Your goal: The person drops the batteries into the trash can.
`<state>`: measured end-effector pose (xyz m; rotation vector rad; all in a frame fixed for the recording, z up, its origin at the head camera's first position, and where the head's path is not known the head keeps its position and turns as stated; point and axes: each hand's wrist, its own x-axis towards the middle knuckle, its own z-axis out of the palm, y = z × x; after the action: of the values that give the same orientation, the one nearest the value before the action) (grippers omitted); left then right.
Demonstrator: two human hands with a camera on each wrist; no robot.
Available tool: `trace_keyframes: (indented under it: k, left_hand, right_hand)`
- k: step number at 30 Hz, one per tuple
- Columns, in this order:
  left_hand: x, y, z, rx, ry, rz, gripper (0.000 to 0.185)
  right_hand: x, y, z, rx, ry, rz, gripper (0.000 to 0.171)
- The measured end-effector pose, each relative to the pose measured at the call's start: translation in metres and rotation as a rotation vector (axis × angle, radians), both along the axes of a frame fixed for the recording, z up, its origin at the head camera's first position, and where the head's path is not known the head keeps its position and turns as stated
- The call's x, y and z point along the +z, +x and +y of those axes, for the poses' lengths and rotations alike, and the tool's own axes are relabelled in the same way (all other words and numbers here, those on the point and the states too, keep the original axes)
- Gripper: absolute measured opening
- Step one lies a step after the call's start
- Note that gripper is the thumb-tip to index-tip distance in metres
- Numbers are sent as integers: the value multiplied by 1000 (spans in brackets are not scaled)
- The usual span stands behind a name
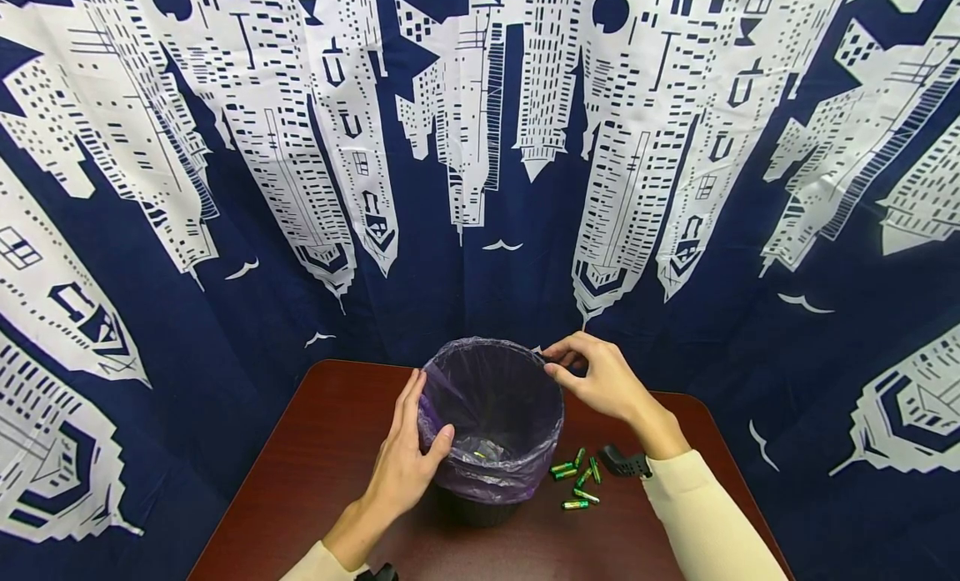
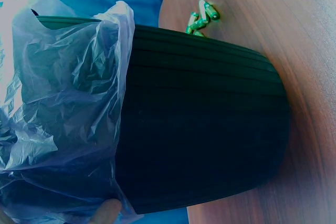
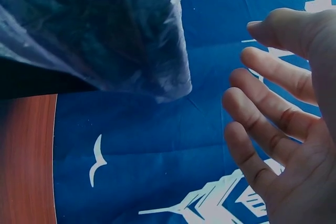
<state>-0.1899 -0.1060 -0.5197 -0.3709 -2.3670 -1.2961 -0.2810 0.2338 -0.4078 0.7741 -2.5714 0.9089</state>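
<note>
A dark ribbed trash bin (image 1: 480,512) stands upright on the table, lined with a translucent purple trash bag (image 1: 498,485) folded over its rim. My left hand (image 1: 397,468) rests against the bin's left side, fingers straight along the bag and thumb at the near rim. In the left wrist view, one fingertip (image 2: 106,212) touches the bag's folded edge. By the far right rim is my right hand (image 1: 600,379), its fingers loosely bent. The right wrist view shows that hand with spread fingers (image 3: 252,114) and nothing in them, apart from the bag.
Several green batteries (image 1: 575,505) lie loose on the reddish-brown table (image 1: 337,448), right of the bin. Inside the bag, a small yellow piece (image 1: 478,454) shows near the bottom. A navy curtain (image 1: 480,289) with white city buildings hangs behind the table.
</note>
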Motion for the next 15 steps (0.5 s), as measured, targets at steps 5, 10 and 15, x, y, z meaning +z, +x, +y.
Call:
trace_keyframes:
  k: [5,10,15]
  left_hand:
    - [0,-1,0,-1,-1,5,93]
    - [0,-2,0,1,-1,1,93]
    - [-1,0,0,1,4,-6,93]
  right_hand:
    - [-9,4,9,-15,-28,14,20]
    - [-20,10,19,-34,-44,27,19]
    - [-29,16,26,-40,-69,47,21]
